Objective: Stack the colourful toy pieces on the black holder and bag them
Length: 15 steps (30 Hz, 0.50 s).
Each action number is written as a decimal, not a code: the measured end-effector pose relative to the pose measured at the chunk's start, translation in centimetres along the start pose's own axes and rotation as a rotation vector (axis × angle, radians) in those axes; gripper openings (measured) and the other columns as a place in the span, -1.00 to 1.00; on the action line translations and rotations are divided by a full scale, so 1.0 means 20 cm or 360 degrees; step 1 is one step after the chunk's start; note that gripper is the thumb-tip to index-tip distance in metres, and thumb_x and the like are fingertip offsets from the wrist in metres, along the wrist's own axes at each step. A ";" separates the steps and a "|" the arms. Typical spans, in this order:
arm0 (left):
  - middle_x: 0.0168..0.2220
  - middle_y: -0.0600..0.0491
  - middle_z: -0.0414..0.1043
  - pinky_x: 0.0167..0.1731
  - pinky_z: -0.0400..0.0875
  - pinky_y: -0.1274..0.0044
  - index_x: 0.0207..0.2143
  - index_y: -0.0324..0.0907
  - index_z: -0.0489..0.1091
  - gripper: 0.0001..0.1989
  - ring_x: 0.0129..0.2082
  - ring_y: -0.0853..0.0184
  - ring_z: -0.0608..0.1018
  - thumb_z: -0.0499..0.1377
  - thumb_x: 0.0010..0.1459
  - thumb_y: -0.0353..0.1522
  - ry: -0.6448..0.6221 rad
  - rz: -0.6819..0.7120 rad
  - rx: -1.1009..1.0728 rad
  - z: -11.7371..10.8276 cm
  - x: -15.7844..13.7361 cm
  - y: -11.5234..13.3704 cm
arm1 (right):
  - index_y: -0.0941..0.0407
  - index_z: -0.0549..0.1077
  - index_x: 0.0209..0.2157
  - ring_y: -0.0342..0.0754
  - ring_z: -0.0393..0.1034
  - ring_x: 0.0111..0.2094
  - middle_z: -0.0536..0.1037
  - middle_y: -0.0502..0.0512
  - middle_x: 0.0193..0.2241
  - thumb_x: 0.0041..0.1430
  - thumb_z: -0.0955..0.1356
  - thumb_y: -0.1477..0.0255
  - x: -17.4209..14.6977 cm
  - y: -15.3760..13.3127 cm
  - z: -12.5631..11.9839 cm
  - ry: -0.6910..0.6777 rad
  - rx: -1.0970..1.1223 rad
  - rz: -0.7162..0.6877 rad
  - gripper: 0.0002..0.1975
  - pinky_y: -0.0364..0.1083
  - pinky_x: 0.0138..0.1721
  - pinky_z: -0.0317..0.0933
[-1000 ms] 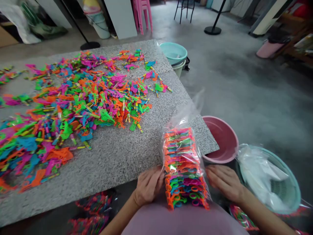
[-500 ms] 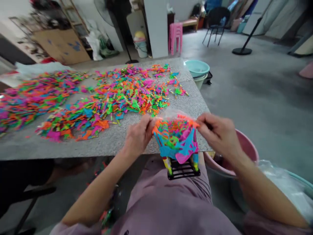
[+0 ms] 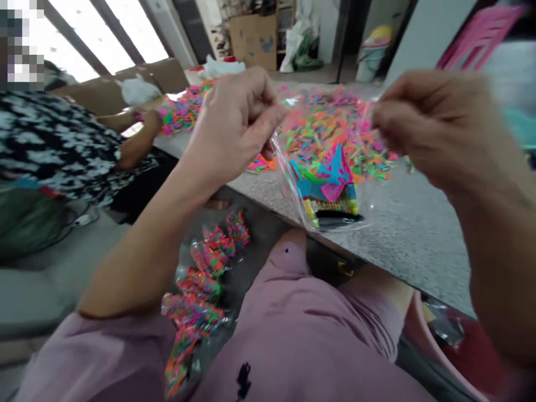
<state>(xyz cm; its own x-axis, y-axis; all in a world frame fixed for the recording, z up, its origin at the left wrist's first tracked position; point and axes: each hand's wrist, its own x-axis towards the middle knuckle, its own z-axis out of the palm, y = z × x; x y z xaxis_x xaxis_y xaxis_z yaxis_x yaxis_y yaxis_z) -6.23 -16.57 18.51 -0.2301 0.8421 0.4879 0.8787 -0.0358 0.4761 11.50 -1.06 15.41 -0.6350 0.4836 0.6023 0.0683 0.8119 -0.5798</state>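
Note:
A clear plastic bag [image 3: 288, 190] hangs in front of me above the table's front edge. My left hand [image 3: 247, 123] pinches its upper left side, fingers closed. On the other side my right hand [image 3: 431, 123], slightly blurred, is closed at the bag's upper right corner. Inside the bag, near the bottom, lie bright plastic pieces [image 3: 335, 170] in blue, pink and green, with yellow parts and a black base below them. Behind the bag a heap of small coloured plastic pieces [image 3: 318, 123] spreads over the grey speckled table [image 3: 422, 223].
Several filled clear bags [image 3: 205, 285] of coloured pieces lie in a row low on my left. A co-worker in a patterned top [image 3: 75, 145] reaches to the table at the left. A pink tub [image 3: 422, 329] stands low at my right, beneath the table edge.
My view has turned left, bringing the co-worker and filled bags into sight. My hands have risen and spread apart, and the bag now hangs lower between them, its contents at the bottom.

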 end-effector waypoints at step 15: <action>-0.56 0.12 0.48 -0.46 0.48 0.60 -0.34 -0.24 0.45 -0.81 -0.59 0.44 0.52 0.18 0.22 -0.28 0.0088 -0.1340 0.0181 -0.53 -0.88 -0.83 | 0.09 0.41 -0.23 -0.17 0.33 -0.51 0.45 0.00 -0.46 0.27 0.26 0.03 0.02 -0.09 0.86 -0.0755 0.0640 -0.0118 -0.60 -0.16 -0.48 0.19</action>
<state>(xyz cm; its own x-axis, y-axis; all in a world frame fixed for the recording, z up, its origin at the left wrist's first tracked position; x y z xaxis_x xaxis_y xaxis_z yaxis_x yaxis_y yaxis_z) -21.30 -36.57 9.76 -0.8432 0.5360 0.0403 0.4414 0.6476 0.6211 -2.13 -7.89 7.28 -0.9057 0.1581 0.3933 -0.2254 0.6062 -0.7627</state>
